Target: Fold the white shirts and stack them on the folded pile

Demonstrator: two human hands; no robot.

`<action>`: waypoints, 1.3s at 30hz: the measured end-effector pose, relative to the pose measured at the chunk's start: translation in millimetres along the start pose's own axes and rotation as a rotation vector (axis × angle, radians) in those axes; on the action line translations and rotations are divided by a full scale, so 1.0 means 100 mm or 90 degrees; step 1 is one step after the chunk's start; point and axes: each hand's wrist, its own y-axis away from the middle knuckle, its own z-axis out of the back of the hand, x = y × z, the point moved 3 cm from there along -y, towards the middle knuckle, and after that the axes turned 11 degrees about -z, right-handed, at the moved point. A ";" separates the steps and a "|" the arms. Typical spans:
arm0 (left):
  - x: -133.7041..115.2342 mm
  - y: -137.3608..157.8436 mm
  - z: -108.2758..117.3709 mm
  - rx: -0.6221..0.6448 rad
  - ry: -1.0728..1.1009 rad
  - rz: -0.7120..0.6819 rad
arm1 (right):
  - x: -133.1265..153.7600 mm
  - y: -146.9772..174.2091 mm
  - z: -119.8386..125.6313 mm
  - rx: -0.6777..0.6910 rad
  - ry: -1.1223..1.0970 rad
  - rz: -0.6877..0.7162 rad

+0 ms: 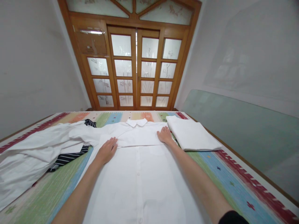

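A white button-up shirt (140,180) lies front side up on the patterned cover, its collar (136,122) at the far end. One sleeve lies folded across the chest as a flat band, while the other stretches out to the left. My left hand (108,150) rests flat near the left end of that band, fingers extended. On the right shoulder edge, my right hand (165,135) presses on the fabric with its fingers laid out. Just beyond it sits a folded white garment (193,133).
Loose white clothing (35,149) is heaped on the left, with a black striped garment (70,158) partly under it. The colourful striped cover (224,174) lies beneath everything. A pale green panel (245,124) borders the right side; wooden glazed doors (137,68) stand behind.
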 end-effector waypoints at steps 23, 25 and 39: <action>-0.06 0.01 0.06 -0.041 -0.014 0.028 | 0.21 -0.36 -0.02 -0.041 0.025 0.354; -0.06 0.01 0.05 -0.044 -0.018 0.025 | 0.28 -0.37 -0.02 -0.043 0.002 0.379; -0.06 0.01 0.04 -0.065 -0.014 0.029 | 0.60 -0.36 0.01 -0.007 0.033 0.311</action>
